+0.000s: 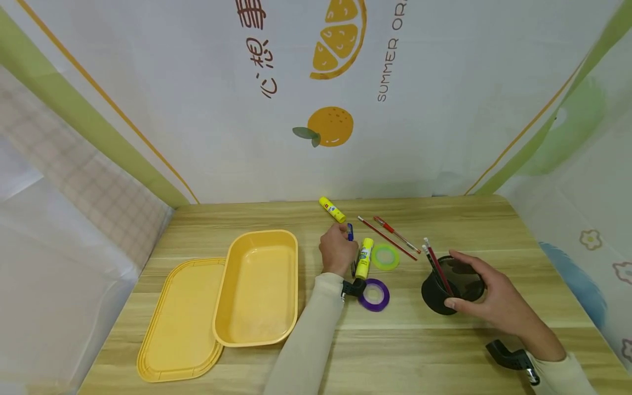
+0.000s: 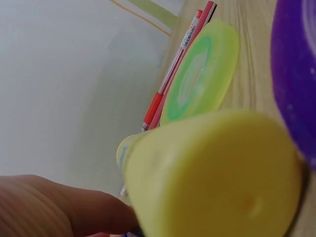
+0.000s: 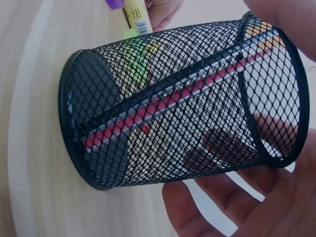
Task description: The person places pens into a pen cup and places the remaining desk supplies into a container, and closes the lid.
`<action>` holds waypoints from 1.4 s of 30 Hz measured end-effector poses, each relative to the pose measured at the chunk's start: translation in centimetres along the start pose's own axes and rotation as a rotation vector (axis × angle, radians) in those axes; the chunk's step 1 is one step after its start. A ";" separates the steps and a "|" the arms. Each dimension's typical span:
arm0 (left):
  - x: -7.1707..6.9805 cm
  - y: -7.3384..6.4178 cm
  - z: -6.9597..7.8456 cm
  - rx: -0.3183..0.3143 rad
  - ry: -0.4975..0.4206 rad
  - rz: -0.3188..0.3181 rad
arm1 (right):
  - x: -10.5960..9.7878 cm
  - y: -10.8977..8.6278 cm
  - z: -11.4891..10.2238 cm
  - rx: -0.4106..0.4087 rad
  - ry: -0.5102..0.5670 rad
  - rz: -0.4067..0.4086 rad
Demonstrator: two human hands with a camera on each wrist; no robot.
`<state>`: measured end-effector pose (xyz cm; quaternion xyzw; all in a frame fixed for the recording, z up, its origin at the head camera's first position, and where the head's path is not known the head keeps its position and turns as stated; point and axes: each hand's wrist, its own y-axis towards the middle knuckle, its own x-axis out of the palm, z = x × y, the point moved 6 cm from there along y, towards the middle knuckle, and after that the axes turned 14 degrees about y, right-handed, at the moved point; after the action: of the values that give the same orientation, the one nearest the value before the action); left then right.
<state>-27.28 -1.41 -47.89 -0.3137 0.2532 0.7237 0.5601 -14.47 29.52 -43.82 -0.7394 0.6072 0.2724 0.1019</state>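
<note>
My right hand (image 1: 503, 299) grips a black mesh pen holder (image 3: 173, 108) by its upper part, fingers on one side and thumb on the other. Inside, a red pencil (image 1: 439, 271) and a dark pencil (image 1: 430, 259) lean against the wall. At mid-table my left hand (image 1: 338, 249) has its fingers curled at a blue-capped pen (image 1: 350, 231) and appears to pinch it; the hand covers part of the pen. Right beside that hand lies a yellow glue stick (image 1: 364, 258), whose end looms large in the left wrist view.
A yellow box (image 1: 257, 291) overlaps its lid (image 1: 180, 323) on the left. Around the middle lie another glue stick (image 1: 332, 209), a red pencil (image 1: 387, 237), a red pen (image 1: 395, 232), a green tape roll (image 1: 392, 265) and a purple tape roll (image 1: 384, 299).
</note>
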 end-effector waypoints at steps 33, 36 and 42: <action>-0.8 0.0 -0.2 -0.017 -0.090 -0.031 | 0.1 -0.1 0.4 0.006 0.037 0.000; -0.9 0.1 -0.3 -0.032 -0.099 -0.029 | 0.1 -0.1 0.3 0.005 0.037 0.001; -1.1 0.3 -0.3 -0.058 -0.128 -0.022 | 0.2 -0.1 0.3 0.006 0.022 0.007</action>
<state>-27.30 -2.42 -47.30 -0.2855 0.1923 0.7430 0.5739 -14.46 29.54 -44.19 -0.7399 0.6116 0.2630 0.0965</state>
